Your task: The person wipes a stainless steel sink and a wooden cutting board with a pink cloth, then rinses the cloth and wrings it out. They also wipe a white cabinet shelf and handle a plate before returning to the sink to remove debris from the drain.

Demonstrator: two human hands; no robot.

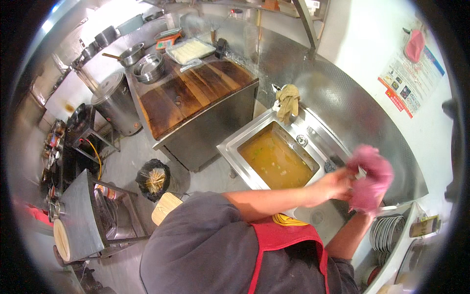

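Observation:
A pink cloth (371,178), blurred by motion, is held up to the right of the sink. My left hand (336,185) reaches across my body and grips the cloth's left side. At its lower edge is my right hand (378,204), mostly covered by the cloth, so its fingers are hidden. Left of both hands, the stainless steel sink (229,147) holds cloudy brown-orange liquid (273,160) with green bits floating in it. A dark scrubber (329,166) rests on the sink's rim beside my left wrist. Tan work gloves (288,101) drape over the faucet.
A wooden-topped counter (198,88) carries metal bowls (148,68), a tray of pale food (191,51) and an orange scale (168,42). Stacked plates (387,233) stand on a shelf at lower right. On the floor are a lined bin (154,180) and a wooden stool (167,207).

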